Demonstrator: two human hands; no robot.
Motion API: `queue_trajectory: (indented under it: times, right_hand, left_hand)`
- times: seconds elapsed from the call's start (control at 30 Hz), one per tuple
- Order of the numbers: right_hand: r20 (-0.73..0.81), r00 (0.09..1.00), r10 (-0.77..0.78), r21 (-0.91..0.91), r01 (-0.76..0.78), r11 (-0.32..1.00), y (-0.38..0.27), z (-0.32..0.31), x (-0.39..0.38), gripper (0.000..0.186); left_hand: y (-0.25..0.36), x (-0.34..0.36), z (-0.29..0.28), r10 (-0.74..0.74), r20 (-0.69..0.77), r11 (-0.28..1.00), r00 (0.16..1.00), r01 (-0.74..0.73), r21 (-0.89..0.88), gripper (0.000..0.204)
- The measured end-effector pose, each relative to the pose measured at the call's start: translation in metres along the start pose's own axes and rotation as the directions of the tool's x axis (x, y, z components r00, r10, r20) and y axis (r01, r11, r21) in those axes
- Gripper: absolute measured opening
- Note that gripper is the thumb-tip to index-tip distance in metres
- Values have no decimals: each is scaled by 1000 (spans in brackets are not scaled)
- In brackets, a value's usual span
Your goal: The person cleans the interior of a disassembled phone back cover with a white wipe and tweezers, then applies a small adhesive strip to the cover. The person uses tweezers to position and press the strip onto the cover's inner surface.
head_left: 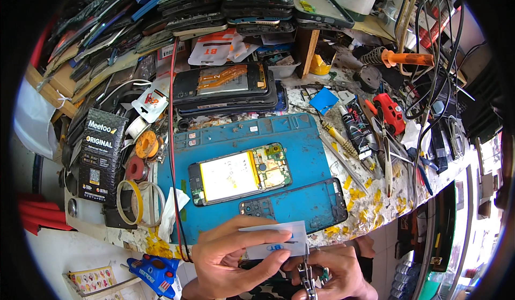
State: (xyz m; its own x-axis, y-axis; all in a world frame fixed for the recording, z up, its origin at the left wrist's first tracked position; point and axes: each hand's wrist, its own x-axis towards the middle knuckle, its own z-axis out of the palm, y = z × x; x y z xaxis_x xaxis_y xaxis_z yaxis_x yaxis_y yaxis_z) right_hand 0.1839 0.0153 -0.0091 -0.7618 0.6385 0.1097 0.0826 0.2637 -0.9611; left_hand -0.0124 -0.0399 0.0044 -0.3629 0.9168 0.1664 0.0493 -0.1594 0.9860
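Observation:
My left hand (230, 257) pinches a translucent white plastic sheet (295, 230) with blue print between thumb and fingers, above the bench's front edge. My right hand (343, 270) is closed around a silver, pointed hand tool (307, 278) with small jaws; whether it is pliers or scissors I cannot tell. The tool's tip meets the sheet's right edge. Beyond the hands, an opened phone (228, 179) with a white, yellow-edged battery and a green circuit board lies on a blue work mat (252, 134). A dark phone frame (300, 206) lies beside it, its near edge partly behind the sheet.
Stacked phones (230, 80) stand behind the mat. Spools (146, 144), tape rolls (130, 201) and a black package (102, 158) crowd the left. A red toy car (389, 112), tweezers (387, 160) and cables (429, 58) are at right. A red-black wire (171, 123) crosses the mat's left side.

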Motion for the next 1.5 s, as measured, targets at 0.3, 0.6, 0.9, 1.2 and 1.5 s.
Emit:
queue_trajectory:
  times: [0.3, 0.6, 0.9, 1.2, 1.5]
  right_hand:
    - [18, 999, 34, 21, -34, 999, 0, -1, -1, 44]
    - [18, 999, 33, 91, -34, 995, 3, -1, -3, 40]
    - [96, 981, 168, 369, -192, 909, 7, 3, -10, 33]
    - [-26, 995, 96, 225, -88, 970, 5, 3, -8, 32]
    - [-35, 997, 64, 167, -58, 984, 6, 4, -7, 32]
  left_hand:
    - [1, 0, 1, -10, 6, 999, 1000, 10, 39, 29]
    - [2, 0, 2, -55, 23, 998, 998, 54, 39, 32]
    - [0, 5, 1, -168, 84, 984, 982, 172, -43, 37]
    - [-1, 1, 3, -127, 47, 992, 991, 126, 21, 38]
    - [-1, 1, 2, -100, 35, 995, 994, 99, 28, 37]
